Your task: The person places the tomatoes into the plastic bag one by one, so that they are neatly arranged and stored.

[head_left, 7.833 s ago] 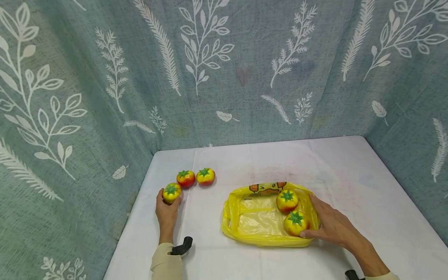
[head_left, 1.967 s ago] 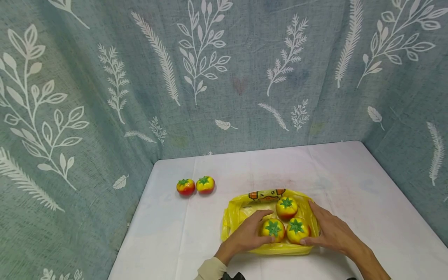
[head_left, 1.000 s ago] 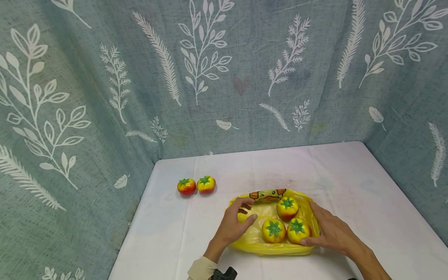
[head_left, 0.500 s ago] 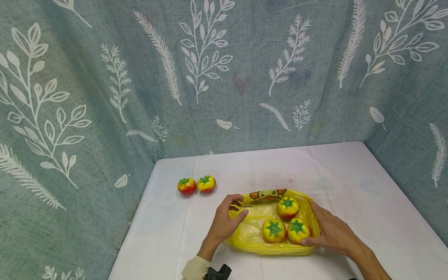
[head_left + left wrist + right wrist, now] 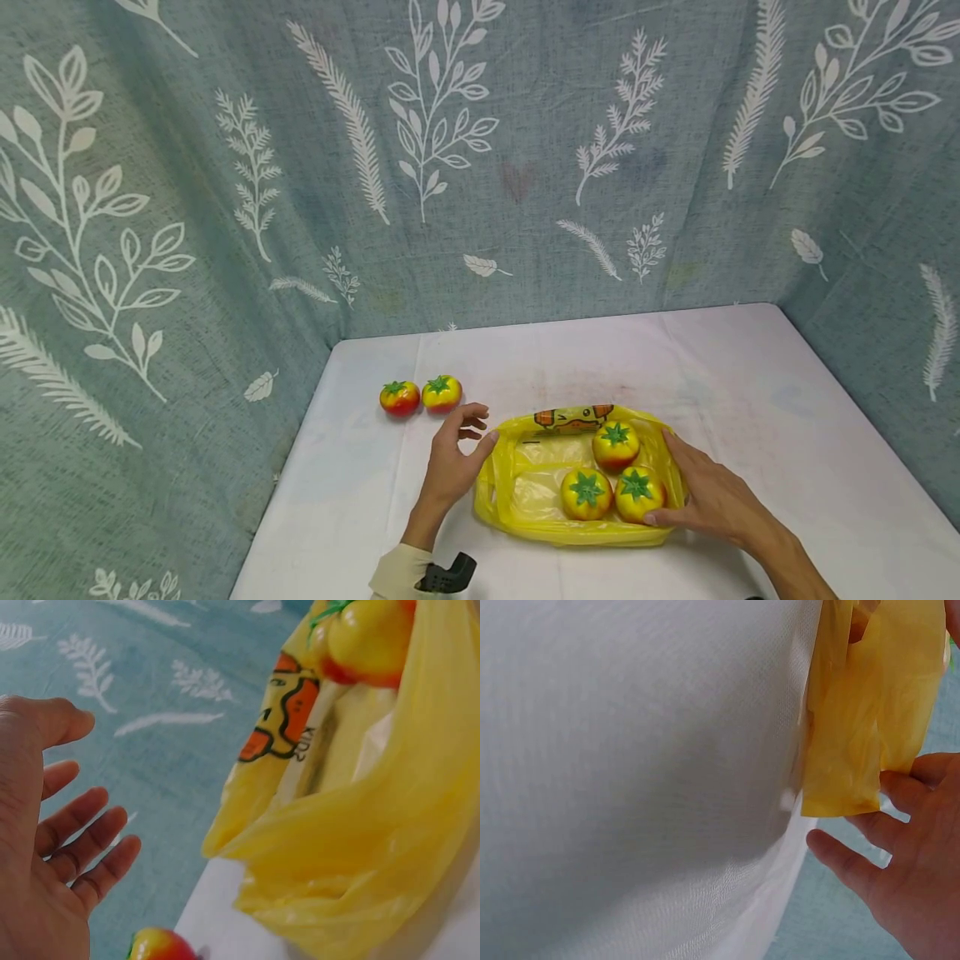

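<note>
A yellow plastic bag [image 5: 536,493] with a cartoon print lies spread with its mouth up, holding a rear toy tomato [image 5: 617,446], a front left one [image 5: 587,493] and a front right one [image 5: 641,494]. They are yellow and red with green star-shaped tops. My left hand [image 5: 450,467] hovers by the bag's left end, fingers apart and holding nothing. Around the bag's right end my right hand [image 5: 716,492] holds the rim, its thumb by the front right tomato. In the right wrist view its fingers [image 5: 907,791] touch the bag's outside.
Two more toy tomatoes, a redder one [image 5: 400,399] and a yellower one [image 5: 442,393], sit side by side at the table's back left. A white cloth covers the table [image 5: 570,358]. Patterned teal curtains [image 5: 517,167] hang behind it and at both sides.
The left hand has brought a tomato from the back left into the bag, let go of it, and drawn away leftward. The right hand has stayed at the bag's right end.
</note>
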Action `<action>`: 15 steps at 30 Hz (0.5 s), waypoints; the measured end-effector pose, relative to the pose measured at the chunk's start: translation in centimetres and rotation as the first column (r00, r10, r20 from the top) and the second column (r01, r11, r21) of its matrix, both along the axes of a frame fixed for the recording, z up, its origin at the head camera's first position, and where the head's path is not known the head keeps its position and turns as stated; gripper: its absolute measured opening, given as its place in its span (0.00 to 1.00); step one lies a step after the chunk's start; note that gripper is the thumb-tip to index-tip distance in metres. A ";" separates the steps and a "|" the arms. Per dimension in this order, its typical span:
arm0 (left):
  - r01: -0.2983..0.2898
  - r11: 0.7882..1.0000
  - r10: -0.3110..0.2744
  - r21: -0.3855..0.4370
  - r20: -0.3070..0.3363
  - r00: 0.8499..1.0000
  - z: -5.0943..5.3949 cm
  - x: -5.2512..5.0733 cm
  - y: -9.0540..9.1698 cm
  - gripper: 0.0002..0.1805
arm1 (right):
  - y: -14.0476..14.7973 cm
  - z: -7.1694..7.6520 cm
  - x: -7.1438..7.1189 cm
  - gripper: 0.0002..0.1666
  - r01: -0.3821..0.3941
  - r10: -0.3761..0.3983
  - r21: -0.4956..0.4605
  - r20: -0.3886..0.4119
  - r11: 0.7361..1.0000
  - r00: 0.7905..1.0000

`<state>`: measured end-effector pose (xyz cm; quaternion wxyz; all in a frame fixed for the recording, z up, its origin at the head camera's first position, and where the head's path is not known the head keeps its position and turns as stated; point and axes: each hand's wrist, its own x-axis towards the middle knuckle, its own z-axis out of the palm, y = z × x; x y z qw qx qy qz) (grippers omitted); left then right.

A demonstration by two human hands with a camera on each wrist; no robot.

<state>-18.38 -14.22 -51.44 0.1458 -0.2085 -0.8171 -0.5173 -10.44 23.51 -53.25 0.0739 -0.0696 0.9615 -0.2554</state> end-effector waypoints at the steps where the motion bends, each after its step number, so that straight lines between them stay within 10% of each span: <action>1: -0.016 1.000 0.016 0.006 0.001 1.000 0.0 -0.1 -0.2 0.20 | 0.0 0.0 0.0 0.80 0.000 0.000 0.001 -0.001 1.000 1.000; 15: -0.204 0.973 0.206 0.112 0.000 0.979 3.6 0.6 -2.1 0.19 | 0.1 0.0 0.0 0.79 -0.004 0.004 0.000 -0.002 1.000 1.000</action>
